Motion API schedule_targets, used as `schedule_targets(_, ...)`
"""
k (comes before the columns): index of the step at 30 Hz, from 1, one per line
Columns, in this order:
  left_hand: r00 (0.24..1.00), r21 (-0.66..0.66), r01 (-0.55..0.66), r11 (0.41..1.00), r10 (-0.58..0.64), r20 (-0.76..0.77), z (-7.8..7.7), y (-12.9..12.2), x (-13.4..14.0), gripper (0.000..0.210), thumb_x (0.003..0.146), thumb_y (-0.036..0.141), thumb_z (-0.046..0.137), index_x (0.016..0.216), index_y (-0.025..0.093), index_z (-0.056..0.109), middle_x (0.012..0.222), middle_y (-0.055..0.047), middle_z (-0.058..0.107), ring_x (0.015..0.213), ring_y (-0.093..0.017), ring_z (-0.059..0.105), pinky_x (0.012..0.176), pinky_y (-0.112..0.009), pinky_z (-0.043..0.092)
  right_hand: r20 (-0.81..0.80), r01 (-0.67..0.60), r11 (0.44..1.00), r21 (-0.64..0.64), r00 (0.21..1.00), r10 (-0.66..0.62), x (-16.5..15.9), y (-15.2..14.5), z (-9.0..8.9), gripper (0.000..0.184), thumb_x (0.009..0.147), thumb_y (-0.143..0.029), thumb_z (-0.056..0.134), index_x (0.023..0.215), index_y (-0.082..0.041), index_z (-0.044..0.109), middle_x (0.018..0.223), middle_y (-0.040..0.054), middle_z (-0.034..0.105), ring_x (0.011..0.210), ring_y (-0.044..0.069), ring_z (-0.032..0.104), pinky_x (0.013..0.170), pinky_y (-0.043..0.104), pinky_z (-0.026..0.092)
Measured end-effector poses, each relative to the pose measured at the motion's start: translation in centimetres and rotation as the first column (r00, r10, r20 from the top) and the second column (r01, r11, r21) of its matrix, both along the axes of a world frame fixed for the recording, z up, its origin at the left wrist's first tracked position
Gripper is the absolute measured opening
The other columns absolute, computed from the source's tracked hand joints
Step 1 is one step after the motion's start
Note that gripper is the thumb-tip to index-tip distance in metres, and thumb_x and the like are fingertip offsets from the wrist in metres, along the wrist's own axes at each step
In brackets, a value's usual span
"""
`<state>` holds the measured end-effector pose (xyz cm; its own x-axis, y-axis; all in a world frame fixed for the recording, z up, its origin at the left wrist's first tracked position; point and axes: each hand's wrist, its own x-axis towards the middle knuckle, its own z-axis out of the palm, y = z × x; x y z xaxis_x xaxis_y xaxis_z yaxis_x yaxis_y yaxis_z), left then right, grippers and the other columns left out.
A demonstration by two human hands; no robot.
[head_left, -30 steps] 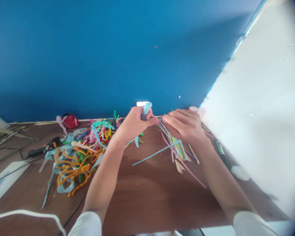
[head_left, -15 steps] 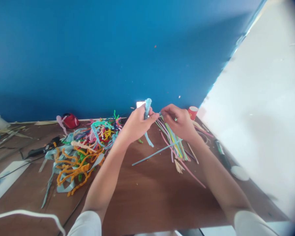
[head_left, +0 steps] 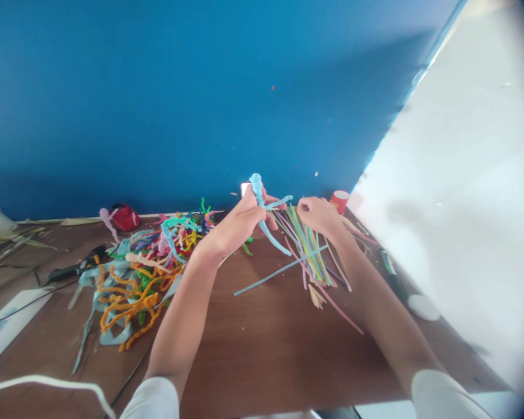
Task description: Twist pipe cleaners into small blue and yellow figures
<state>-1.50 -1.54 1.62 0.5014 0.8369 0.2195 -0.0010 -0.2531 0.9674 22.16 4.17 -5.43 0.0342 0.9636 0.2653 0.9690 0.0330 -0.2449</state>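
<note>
My left hand (head_left: 255, 214) grips a light blue pipe-cleaner figure (head_left: 257, 185) with a thick wrapped top. One blue strand sticks out to the right of the fingers and another hangs down below them. To the right, my right hand (head_left: 318, 214) is curled with its fingers closed, apart from the figure; whether anything is between the fingertips is hidden. Below my right hand lies a bundle of pastel pipe cleaners (head_left: 308, 247) in green, yellow, pink and purple. A single blue-grey pipe cleaner (head_left: 279, 272) lies across the table in front of the bundle.
A tangled heap of coloured pipe cleaners (head_left: 144, 291) covers the left of the brown table (head_left: 253, 355). Behind it are a red object (head_left: 126, 217) and a black tool (head_left: 72, 270). At the right stand a red cup (head_left: 340, 201), a marker (head_left: 388, 262) and a white disc (head_left: 423, 306).
My right hand has moved right, away from the blue strand it was pinching by my left hand. That strand now sticks out free, and my left hand has turned slightly.
</note>
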Motion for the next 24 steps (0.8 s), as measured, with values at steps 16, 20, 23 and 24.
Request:
schedule_targets(16, 0.986, 0.091, -0.163, 0.982, 0.165, -0.022, -0.1, 0.6, 0.7, 0.024, 0.087, 0.035, 0.058, 0.1, 0.022, 0.044, 0.092, -0.005, 0.061, 0.077, -0.017, 0.066, 0.061, -0.028, 0.053, -0.442, -0.482, 0.844, 0.234, 0.721, 0.534, -3.5, -5.9, 5.2, 0.044, 0.097, -0.048, 0.038, 0.072, -0.018, 0.057, 0.065, -0.0012, 0.057, 0.058, 0.01, 0.046, 0.057, 0.025, 0.033)
schedule_targets(20, 0.974, 0.129, -0.212, 0.969, 0.22, -0.057, -0.3, 1.1, 0.7, 0.024, 0.086, 0.035, 0.06, 0.101, 0.022, 0.047, 0.078, -0.001, 0.059, 0.067, -0.016, 0.064, 0.06, -0.028, 0.051, -0.324, -0.462, 0.842, 0.279, 0.78, 0.536, -4.2, -7.0, 5.5, 0.037, 0.094, -0.048, 0.047, 0.077, -0.018, 0.062, 0.065, -0.0015, 0.06, 0.058, 0.01, 0.047, 0.055, 0.026, 0.029)
schedule_targets(23, 0.962, 0.151, -0.254, 0.955, 0.266, -0.067, -0.4, 1.2, 0.7, 0.026, 0.085, 0.037, 0.062, 0.1, 0.021, 0.049, 0.075, 0.0, 0.059, 0.06, -0.014, 0.06, 0.059, -0.029, 0.05, -0.254, -0.426, 0.862, 0.275, 0.832, 0.493, -4.4, -6.9, 5.2, 0.03, 0.091, -0.047, 0.052, 0.087, -0.02, 0.064, 0.068, -0.0007, 0.064, 0.056, 0.011, 0.049, 0.054, 0.026, 0.028)
schedule_targets(24, 0.959, 0.155, -0.264, 0.952, 0.276, -0.064, -0.4, 1.2, 0.7, 0.026, 0.085, 0.038, 0.062, 0.099, 0.02, 0.049, 0.074, 0.0, 0.059, 0.059, -0.014, 0.06, 0.059, -0.029, 0.05, -0.236, -0.412, 0.868, 0.276, 0.847, 0.477, -4.4, -6.8, 5.0, 0.028, 0.09, -0.047, 0.053, 0.091, -0.02, 0.064, 0.069, -0.0004, 0.064, 0.056, 0.011, 0.05, 0.055, 0.026, 0.029)
